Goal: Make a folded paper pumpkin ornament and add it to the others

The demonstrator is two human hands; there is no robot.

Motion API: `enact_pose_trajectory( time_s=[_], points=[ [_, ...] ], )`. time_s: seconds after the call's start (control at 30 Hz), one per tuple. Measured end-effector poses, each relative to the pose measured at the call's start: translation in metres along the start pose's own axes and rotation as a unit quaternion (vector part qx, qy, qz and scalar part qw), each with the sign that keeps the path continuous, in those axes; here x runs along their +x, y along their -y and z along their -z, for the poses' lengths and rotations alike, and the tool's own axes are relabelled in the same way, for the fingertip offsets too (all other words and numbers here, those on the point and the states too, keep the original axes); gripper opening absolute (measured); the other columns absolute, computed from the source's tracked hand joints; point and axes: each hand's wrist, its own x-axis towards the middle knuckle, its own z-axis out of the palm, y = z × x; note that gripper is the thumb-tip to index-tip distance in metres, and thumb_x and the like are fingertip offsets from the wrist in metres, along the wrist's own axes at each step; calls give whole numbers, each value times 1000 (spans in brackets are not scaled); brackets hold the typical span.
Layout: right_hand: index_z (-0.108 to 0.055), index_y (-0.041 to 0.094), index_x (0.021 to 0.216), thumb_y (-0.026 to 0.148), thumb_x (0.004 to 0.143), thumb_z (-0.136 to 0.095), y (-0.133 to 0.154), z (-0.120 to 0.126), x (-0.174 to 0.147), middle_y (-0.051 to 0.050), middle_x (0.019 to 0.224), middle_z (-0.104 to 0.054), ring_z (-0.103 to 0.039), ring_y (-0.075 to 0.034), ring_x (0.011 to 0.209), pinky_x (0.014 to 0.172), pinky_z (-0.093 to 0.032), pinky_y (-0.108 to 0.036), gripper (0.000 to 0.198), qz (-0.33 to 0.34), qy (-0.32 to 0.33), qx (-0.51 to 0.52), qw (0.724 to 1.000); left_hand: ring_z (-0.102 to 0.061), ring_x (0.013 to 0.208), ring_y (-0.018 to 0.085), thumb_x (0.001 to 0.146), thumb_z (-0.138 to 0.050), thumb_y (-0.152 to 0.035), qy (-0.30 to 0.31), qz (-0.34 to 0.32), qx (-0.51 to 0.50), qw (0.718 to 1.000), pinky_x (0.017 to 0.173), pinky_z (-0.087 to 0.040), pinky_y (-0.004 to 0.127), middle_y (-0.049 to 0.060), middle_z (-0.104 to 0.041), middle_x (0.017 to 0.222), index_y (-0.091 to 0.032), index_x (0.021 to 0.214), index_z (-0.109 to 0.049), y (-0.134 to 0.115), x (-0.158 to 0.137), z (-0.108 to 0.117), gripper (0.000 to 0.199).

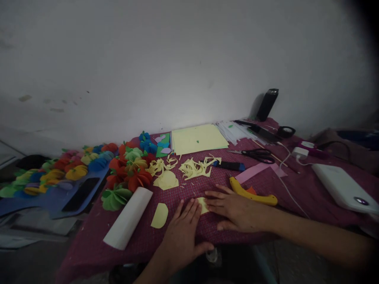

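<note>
Near the table's front edge a small piece of yellow paper (203,205) lies flat, partly covered by my fingers. My left hand (185,227) rests on its left side with the fingers stretched out and the thumb apart. From the right, my right hand (231,207) lies flat over its other edge, fingers spread. A second yellow paper piece (160,215), rounded at one end, sits left of my left hand. Just beyond my right hand is a yellow banana-shaped tool (251,194) with a pointed metal tip. Yellow paper scraps (194,169) are heaped farther back.
Paper pumpkins (137,177) crowd the left, beside a white roll (128,219). Behind are a yellow paper stack (198,139), black scissors (257,155) and a blue-black cutter (229,165). At right lie a white power bank (340,187) and cables; a dark bottle (267,104) stands by the wall.
</note>
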Motion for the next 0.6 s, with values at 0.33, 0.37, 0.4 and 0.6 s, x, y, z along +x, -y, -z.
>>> enact_pose_trajectory(
  time_s=[0.33,0.37,0.4,0.6],
  points=[
    [-42,17,135,46,90,-44,-7,-3,11,-10,133,-52,-29,-22,134,112,-6,-48,53,4,-8,-4,1000,-14,138,25,78,-34,-72,2,4,-7,1000,113,-10,48,9,-23,150,-17,143,-17,-1,10,0,87],
    [-42,16,134,45,91,-43,-7,-5,11,-11,133,-52,-29,-21,134,112,-6,-48,53,5,-5,-6,1000,-14,138,25,77,-34,-72,4,4,-8,1000,113,-11,48,9,-22,150,-17,143,-17,0,10,-1,88],
    [-42,16,134,45,91,-43,-7,-5,12,-11,133,-52,-29,-21,134,112,-5,-49,52,6,-5,-7,1000,-14,138,25,77,-34,-73,4,3,-7,1000,113,-12,48,10,-22,150,-16,143,-17,0,9,-1,89],
    [-48,22,131,48,89,-46,-4,11,5,-8,135,-51,-28,-25,134,110,-15,-51,50,9,-27,-30,999,-13,139,24,78,-34,-72,-9,18,3,1000,113,-13,46,10,-23,150,-17,142,-21,-7,15,7,86]
  ],
)
